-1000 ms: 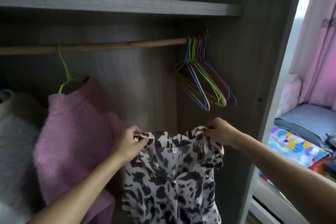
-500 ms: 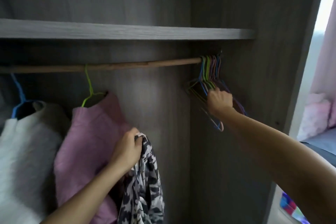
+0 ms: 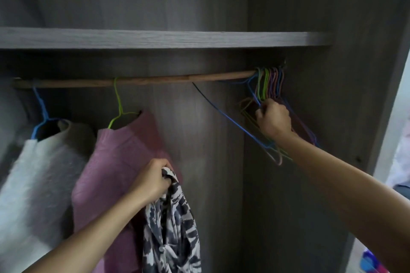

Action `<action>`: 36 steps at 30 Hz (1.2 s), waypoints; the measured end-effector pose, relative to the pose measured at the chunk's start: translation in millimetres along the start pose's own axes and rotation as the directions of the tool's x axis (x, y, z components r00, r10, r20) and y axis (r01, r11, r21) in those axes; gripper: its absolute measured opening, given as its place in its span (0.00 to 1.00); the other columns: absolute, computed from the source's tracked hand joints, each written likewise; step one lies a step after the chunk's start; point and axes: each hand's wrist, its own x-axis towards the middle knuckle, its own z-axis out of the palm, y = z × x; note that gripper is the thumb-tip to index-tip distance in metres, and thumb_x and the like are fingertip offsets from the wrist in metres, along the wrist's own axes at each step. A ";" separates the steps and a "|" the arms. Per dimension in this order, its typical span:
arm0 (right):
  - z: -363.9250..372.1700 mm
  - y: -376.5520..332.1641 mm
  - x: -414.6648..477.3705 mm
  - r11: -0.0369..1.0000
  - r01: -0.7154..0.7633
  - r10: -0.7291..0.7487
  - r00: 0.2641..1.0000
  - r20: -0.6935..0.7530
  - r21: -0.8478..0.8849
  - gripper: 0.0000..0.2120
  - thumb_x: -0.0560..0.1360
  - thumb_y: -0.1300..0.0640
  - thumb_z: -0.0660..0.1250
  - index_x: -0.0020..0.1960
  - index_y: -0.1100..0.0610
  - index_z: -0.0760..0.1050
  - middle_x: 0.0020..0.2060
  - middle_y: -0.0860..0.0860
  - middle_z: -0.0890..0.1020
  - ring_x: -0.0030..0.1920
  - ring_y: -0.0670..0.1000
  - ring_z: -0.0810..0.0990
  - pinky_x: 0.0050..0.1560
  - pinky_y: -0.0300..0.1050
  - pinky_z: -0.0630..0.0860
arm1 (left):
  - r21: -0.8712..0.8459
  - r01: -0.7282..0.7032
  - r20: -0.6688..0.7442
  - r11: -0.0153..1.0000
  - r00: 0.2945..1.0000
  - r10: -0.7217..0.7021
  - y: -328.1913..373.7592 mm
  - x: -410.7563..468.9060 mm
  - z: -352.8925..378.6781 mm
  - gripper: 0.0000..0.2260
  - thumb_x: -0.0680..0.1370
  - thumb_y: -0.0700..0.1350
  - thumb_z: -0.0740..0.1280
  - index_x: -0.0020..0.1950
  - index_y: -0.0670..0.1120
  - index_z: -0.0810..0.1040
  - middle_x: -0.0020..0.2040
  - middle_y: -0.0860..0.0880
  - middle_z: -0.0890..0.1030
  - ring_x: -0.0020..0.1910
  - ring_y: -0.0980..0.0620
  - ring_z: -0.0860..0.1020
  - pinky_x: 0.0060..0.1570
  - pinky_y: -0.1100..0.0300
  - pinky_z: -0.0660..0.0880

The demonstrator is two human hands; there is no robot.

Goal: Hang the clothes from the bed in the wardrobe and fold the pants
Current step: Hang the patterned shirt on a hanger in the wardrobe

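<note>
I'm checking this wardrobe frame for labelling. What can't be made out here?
Head view:
- patterned garment, gripped by the left hand: lower part cut off by the bottom edge.
- white garment: blurred, cut by the left edge.
- spare hangers in the right hand: count lost, bunched together.

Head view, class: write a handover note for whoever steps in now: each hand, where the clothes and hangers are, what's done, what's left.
Left hand grips the black-and-white patterned garment, hanging bunched.
Right hand grips a blue hanger, tilted out of the hanger bunch at the right end of the rod.
Done: pink sweater and white garment hang on the rod.
Left: hang the patterned garment; pants not in view.
</note>
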 end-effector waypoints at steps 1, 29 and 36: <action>-0.3 -2.1 0.5 1.000 0.013 -0.013 1.000 0.002 0.016 0.11 0.77 0.55 0.64 0.56 0.58 0.77 0.53 0.62 0.81 0.55 0.66 0.78 0.53 0.59 0.76 | -0.020 0.013 -0.005 1.000 1.000 -0.013 0.4 -0.1 0.7 0.12 0.70 0.32 0.66 0.38 0.49 0.79 0.32 0.47 0.82 0.29 0.49 0.81 0.31 0.55 0.79; 13.4 11.8 14.0 0.981 -0.087 0.097 0.994 0.050 -0.173 0.14 0.78 0.54 0.62 0.56 0.61 0.79 0.55 0.64 0.80 0.56 0.67 0.78 0.54 0.55 0.76 | -0.036 0.035 -0.051 0.999 0.998 -0.037 -8.5 -10.5 -5.0 0.12 0.72 0.33 0.70 0.38 0.50 0.83 0.34 0.52 0.84 0.32 0.55 0.82 0.39 0.54 0.80; -10.2 10.2 39.1 0.964 -0.179 0.206 0.970 0.126 -0.198 0.17 0.77 0.53 0.66 0.61 0.63 0.74 0.59 0.63 0.78 0.60 0.65 0.77 0.56 0.54 0.75 | -0.053 0.019 -0.060 0.998 0.998 -0.022 -6.2 -6.2 -2.7 0.12 0.72 0.33 0.70 0.37 0.50 0.83 0.34 0.53 0.83 0.33 0.54 0.82 0.40 0.51 0.80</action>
